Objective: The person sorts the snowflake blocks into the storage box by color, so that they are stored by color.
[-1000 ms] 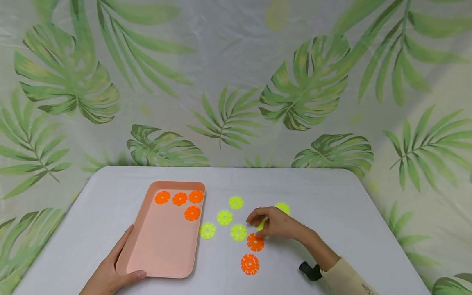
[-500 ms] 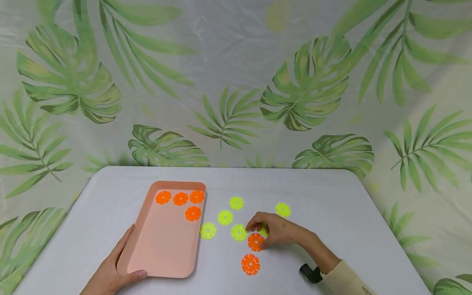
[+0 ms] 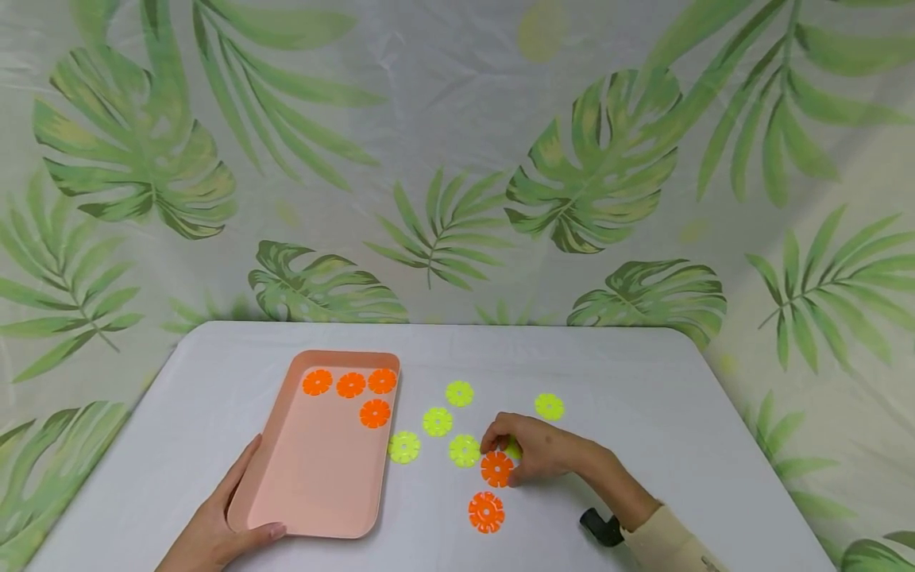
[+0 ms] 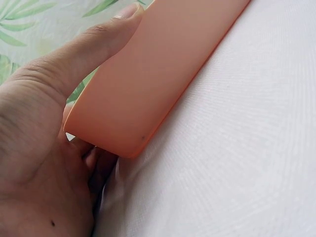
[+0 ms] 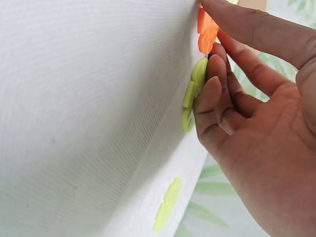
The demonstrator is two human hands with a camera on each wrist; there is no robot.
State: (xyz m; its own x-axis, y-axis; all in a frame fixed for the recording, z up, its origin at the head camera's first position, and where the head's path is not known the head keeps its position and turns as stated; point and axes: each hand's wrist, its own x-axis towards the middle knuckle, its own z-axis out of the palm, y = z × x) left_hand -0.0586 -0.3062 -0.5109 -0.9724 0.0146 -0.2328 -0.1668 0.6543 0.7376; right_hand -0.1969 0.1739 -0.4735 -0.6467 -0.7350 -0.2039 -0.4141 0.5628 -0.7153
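Note:
In the head view my left hand [image 3: 207, 528] holds the near left corner of a pink tray [image 3: 307, 485], its thumb on the near rim. The left wrist view shows the thumb along the tray's outer wall [image 4: 143, 74] and the fingers partly hidden behind the corner. My right hand [image 3: 550, 446] pinches an orange notched disc [image 3: 492, 477] on the table between thumb and fingers. In the right wrist view that orange disc [image 5: 207, 42] lies at the thumb tip. A lime disc [image 5: 197, 81] sits beside the curled lower fingers. Another orange disc [image 3: 477, 520] lies nearer the front.
Several orange discs [image 3: 351, 384] lie at the tray's far end. Several lime discs [image 3: 438, 422] are spread between tray and right hand, and one lime disc [image 3: 549, 406] lies behind that hand. A black object [image 3: 602, 527] sits by the right sleeve. White cloth covers the table [image 3: 643, 389].
My right thumb has slid toward the front, to the orange disc's right edge, and the fingers now close around it. The left hand and tray stay put.

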